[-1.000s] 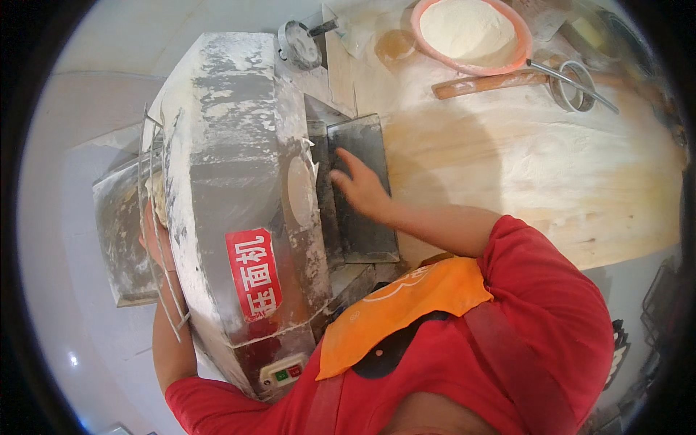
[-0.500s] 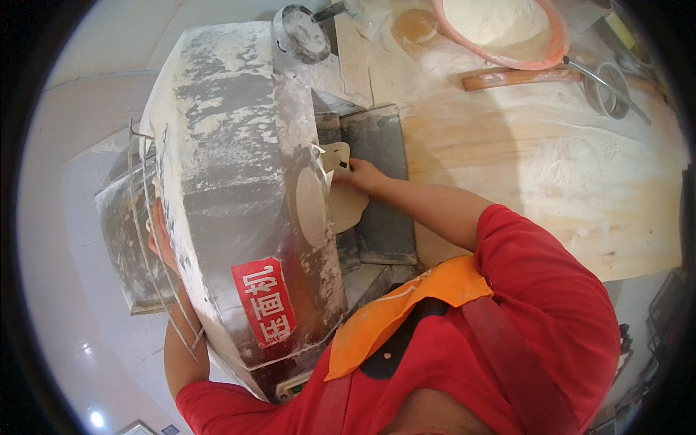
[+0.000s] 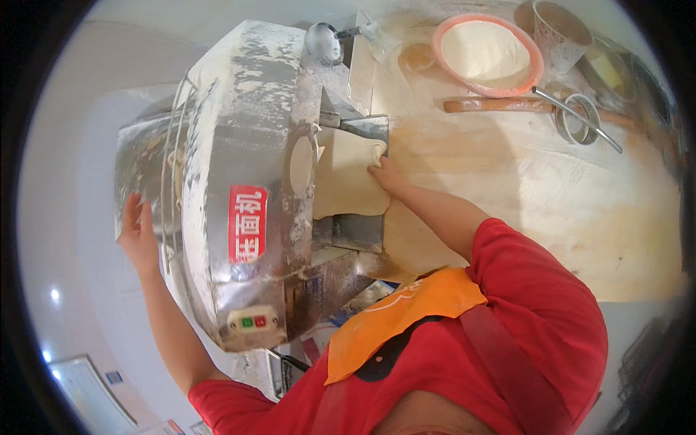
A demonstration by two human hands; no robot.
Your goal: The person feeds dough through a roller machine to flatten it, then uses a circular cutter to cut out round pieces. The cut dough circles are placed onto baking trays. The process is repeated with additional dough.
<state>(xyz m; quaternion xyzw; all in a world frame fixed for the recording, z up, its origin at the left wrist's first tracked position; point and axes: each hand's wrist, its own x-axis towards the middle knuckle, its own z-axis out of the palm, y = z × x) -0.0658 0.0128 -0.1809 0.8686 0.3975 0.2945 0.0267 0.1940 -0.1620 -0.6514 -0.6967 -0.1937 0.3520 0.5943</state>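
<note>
A flour-dusted metal dough sheeter (image 3: 250, 145) stands in front of me, left of the wooden worktop. A wide, pale sheet of dough (image 3: 348, 177) comes out of its right side over a metal outfeed tray (image 3: 362, 233). My right hand (image 3: 389, 176) pinches the folded outer edge of this sheet. On the machine's other side, my left hand (image 3: 139, 235) is raised with fingers apart, holding nothing. It is beside the wire guard (image 3: 172, 156) and the left metal tray (image 3: 138, 163). Something pale, perhaps dough, shows behind the guard.
A green-and-red switch box (image 3: 254, 322) sits low on the machine's front, and a round crank (image 3: 324, 45) on top. The worktop (image 3: 573, 210) bears a pink-rimmed bowl (image 3: 538, 54) of flour, a wooden stick (image 3: 493, 106), a metal ring (image 3: 593, 112), a rod (image 3: 609, 139) and a patterned cup (image 3: 562, 40).
The dough sheet now reaches farther out to the right, with my right hand at its edge. My left hand has come away from behind the wire guard, out to the left.
</note>
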